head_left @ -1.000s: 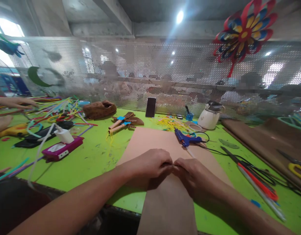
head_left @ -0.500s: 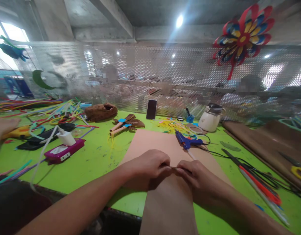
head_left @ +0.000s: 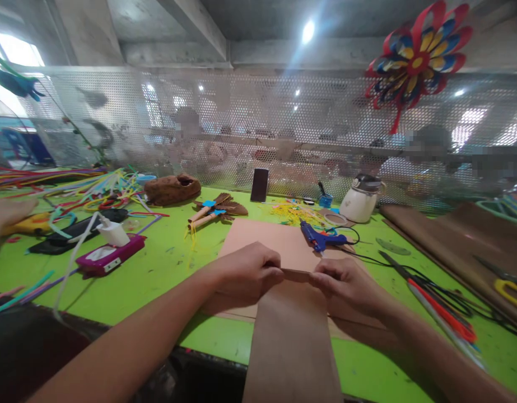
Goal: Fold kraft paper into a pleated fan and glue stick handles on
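Note:
A long strip of brown paper (head_left: 292,341) runs from between my hands down over the table's front edge. Its far end is folded over into a narrow band. My left hand (head_left: 254,271) pinches the left end of that fold, and my right hand (head_left: 346,282) pinches the right end. Beneath both hands lies a flat tan sheet (head_left: 258,232) on the green table. A blue glue gun (head_left: 321,238) rests on the sheet just beyond my right hand.
At the left are a purple power strip (head_left: 111,254) and another person's hand (head_left: 12,215) by a yellow glue gun (head_left: 31,224). Scissors (head_left: 434,302) and black cables lie at the right. Further back stand a phone (head_left: 259,184) and a white jug (head_left: 361,201).
My hands have moved apart along the fold, so more of the folded band shows between them. The paper strip has come a little flatter toward me.

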Available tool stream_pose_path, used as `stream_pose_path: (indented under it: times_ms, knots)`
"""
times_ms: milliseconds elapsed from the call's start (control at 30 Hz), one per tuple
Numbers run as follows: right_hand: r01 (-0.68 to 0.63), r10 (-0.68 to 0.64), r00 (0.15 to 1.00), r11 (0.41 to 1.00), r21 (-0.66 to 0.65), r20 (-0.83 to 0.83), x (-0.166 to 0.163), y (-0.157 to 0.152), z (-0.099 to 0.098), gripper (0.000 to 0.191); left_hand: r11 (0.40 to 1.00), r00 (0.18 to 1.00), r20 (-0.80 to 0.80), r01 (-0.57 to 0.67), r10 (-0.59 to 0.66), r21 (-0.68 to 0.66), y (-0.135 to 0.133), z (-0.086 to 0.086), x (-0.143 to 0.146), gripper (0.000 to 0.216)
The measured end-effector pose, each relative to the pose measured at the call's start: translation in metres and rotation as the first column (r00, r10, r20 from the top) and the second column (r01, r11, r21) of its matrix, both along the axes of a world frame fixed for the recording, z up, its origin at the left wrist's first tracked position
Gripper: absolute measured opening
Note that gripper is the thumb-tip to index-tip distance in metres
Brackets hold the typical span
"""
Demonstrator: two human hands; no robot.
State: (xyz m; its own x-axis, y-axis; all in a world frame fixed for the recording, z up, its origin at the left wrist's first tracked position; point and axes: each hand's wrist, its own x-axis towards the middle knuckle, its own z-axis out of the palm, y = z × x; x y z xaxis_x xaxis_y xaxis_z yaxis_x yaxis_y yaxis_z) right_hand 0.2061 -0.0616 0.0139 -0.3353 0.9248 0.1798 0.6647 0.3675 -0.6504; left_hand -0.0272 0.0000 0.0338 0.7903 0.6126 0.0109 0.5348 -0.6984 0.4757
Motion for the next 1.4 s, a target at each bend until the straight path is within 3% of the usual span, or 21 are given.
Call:
stream_pose_path:
  times_ms: [367,567,700,800,900,967,1033,1133,1167,1233,1333,1400]
  knots:
    - [-0.086,0.085,0.996,0.995,-0.057,-0.008,0.014,0.006,-0.003,0.032,0.992,0.992,-0.013,0.126,-0.126,0.015,0.022,-0.005,-0.008,0.019]
    - [-0.104,0.105,0.994,0.992,-0.068,0.017,0.015,0.007,-0.001,0.033,0.998,0.998,-0.031,0.063,-0.063,0.005,0.021,-0.007,-0.009,0.021]
    - [-0.091,0.088,0.996,0.991,-0.099,-0.032,0.016,0.007,-0.001,0.033,0.996,0.999,0.037,0.019,-0.016,-0.085,0.021,-0.011,-0.005,0.023]
    - [-0.081,0.049,0.972,0.988,-0.131,-0.229,0.020,0.009,-0.003,0.033,0.971,0.985,0.170,0.067,-0.028,-0.231,0.026,-0.010,-0.004,0.023]
    - [-0.063,-0.046,0.813,0.984,-0.166,-0.580,0.022,0.009,-0.003,0.035,0.910,0.942,0.334,0.169,-0.037,-0.378,0.027,-0.003,-0.005,0.024]
    - [-0.081,-0.075,0.725,0.978,-0.193,-0.684,0.020,0.005,0.001,0.030,0.856,0.911,0.411,0.233,-0.027,-0.462,0.022,-0.001,-0.003,0.024]
    - [-0.188,0.008,0.761,0.960,-0.208,-0.649,0.014,-0.002,0.008,0.036,0.779,0.898,0.440,0.291,-0.022,-0.555,0.014,-0.004,0.002,0.024]
    - [-0.448,0.290,0.808,0.868,-0.216,-0.512,0.002,-0.014,0.018,0.046,0.605,0.899,0.437,0.346,0.005,-0.717,0.001,-0.017,0.012,0.026]
    - [-0.479,0.345,0.808,0.857,-0.192,-0.477,-0.002,-0.017,0.021,0.044,0.559,0.898,0.439,0.347,0.035,-0.753,-0.003,-0.022,0.014,0.027]
    - [-0.456,0.365,0.828,0.880,-0.132,-0.425,-0.007,-0.021,0.022,0.034,0.493,0.895,0.433,0.328,0.112,-0.806,-0.010,-0.031,0.018,0.027]
    - [-0.381,0.306,0.841,0.920,-0.087,-0.446,-0.010,-0.021,0.015,0.023,0.383,0.901,0.414,0.341,0.125,-0.858,-0.017,-0.037,0.021,0.025]
    - [-0.359,0.256,0.830,0.925,-0.123,-0.496,-0.010,-0.018,0.008,0.024,0.358,0.901,0.419,0.357,0.113,-0.863,-0.018,-0.037,0.022,0.024]
